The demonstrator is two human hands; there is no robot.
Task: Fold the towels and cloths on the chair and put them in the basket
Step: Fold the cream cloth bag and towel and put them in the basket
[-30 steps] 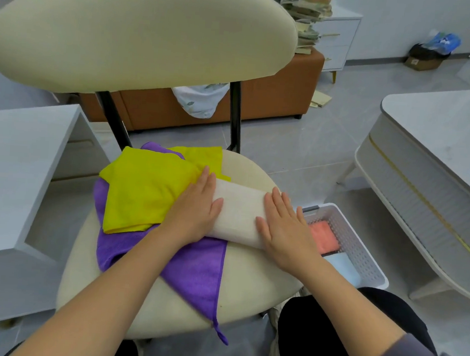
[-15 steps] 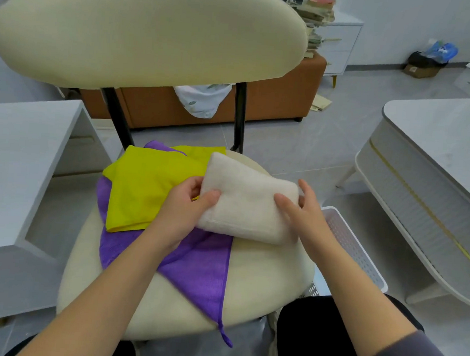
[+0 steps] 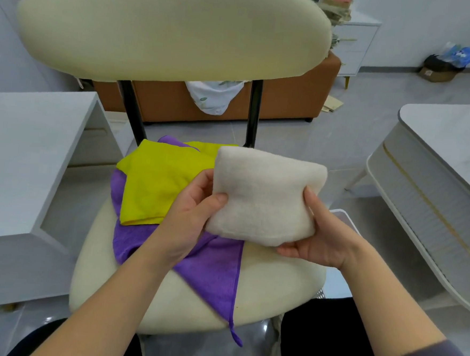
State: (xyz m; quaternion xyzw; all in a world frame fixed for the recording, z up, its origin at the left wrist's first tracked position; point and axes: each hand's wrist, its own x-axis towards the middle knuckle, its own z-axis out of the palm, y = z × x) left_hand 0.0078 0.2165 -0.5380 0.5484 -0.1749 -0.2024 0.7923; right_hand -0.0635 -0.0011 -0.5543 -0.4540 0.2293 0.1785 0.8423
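A folded cream towel (image 3: 266,194) is lifted above the cream chair seat (image 3: 273,289). My left hand (image 3: 195,211) grips its left edge, thumb on top. My right hand (image 3: 321,236) holds its right edge and underside. A yellow cloth (image 3: 158,183) lies on the seat over a spread purple cloth (image 3: 211,262), whose corner hangs off the front. The white basket (image 3: 342,216) stands on the floor right of the chair, mostly hidden behind my right hand and the seat.
The chair's wide cream backrest (image 3: 172,29) rises just beyond the cloths. A white desk (image 3: 27,146) stands close on the left and a pale low table (image 3: 446,164) on the right. An orange cabinet (image 3: 286,103) sits behind the chair. Grey floor lies between.
Both hands went from pressing the cream towel flat on the seat to gripping its ends and lifting it up toward me. The basket's contents are now out of sight.
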